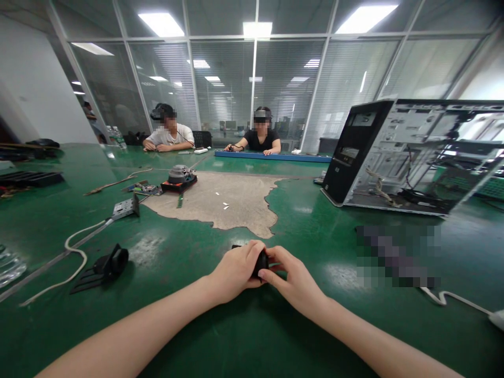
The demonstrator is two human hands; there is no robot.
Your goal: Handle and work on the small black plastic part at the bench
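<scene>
Bare forearms (149, 325) rise from the lower corners to the frame's centre. Wrapped by the left hand (238, 268), a small black object (260, 263) sits against its palm side, partly hidden; the right hand (293, 275) grasps the object's right side with thumb and fingers, above the green table (177, 257).

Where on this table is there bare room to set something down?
Bare green tabletop lies between the black bracket and left hand, and between right hand and computer case. Crowded: around the white cable and metal bracket.
</scene>
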